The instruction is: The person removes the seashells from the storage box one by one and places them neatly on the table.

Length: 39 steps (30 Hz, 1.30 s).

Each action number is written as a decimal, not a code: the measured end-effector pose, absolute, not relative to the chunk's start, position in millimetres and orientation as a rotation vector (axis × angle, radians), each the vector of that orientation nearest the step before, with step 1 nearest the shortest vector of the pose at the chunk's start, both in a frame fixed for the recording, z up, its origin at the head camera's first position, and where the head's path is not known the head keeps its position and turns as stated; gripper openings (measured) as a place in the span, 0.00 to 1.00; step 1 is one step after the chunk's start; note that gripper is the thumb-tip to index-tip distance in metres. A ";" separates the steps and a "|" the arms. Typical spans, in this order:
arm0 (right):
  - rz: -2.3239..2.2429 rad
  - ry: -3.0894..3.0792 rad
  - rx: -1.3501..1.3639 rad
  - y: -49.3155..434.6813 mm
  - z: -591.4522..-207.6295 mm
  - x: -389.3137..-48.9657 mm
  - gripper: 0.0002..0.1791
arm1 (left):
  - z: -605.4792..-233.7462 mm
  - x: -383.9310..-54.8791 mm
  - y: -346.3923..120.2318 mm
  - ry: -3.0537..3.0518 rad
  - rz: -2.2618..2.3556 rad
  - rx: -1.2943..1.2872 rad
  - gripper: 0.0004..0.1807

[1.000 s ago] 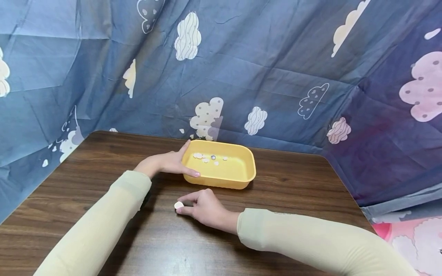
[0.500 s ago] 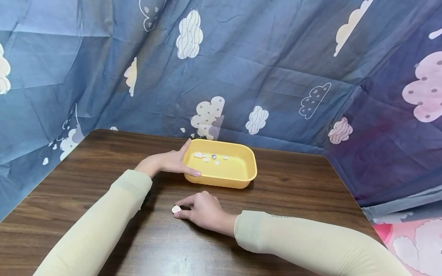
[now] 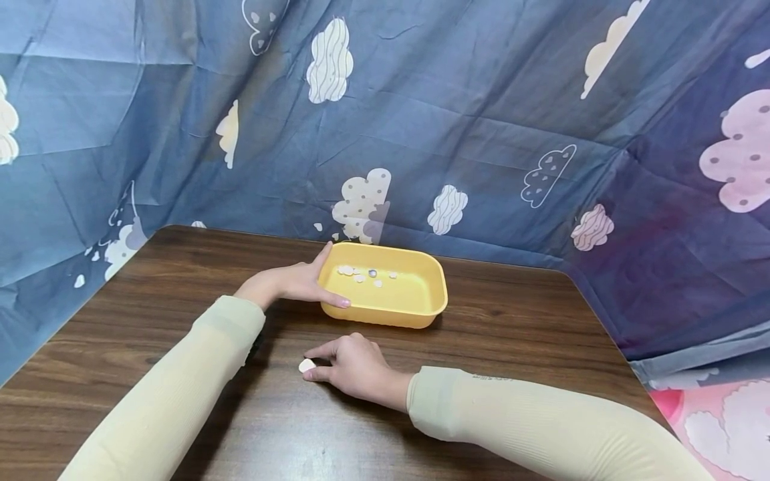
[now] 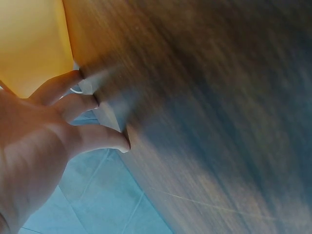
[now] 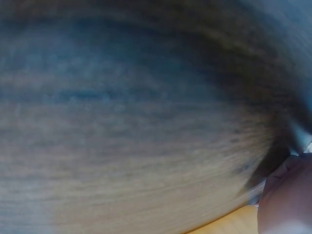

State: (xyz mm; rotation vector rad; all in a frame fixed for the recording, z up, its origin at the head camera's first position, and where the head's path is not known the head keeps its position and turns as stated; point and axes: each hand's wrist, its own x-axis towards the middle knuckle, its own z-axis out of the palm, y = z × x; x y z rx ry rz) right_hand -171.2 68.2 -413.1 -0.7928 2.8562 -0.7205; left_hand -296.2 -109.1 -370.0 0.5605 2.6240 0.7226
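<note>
My right hand [image 3: 363, 371] is low over the tabletop, in front of a yellow plastic tub [image 3: 415, 312]. Between thumb and forefinger it pinches a small, flat, white roundish piece [image 3: 307, 365], whose exact kind I cannot tell. My left hand [image 3: 297, 282] holds the tub's left end, thumb along the near wall and a finger on the far side. In the left wrist view, other fingers [image 4: 100, 137] reach down beside the tub wall [image 4: 36, 44]. Inside the tub lie several small white pieces [image 3: 345, 270] and one bluish-grey piece [image 3: 373, 273].
A brown wood-grain table [image 3: 517, 321] carries the tub. Blue cloth [image 3: 271, 133] printed with clouds hangs behind it and along both sides. Pink cloud-print cloth [image 3: 716, 427] shows at the lower right.
My right hand has shifted slightly left and nearer to me with the white piece, then stays still. The left hand keeps its hold on the tub.
</note>
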 end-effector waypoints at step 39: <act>-0.962 2.951 -0.555 114.1 -324.9 -312.8 0.24 | -368.4 -297.9 -108.3 2.613 0.689 0.535 0.79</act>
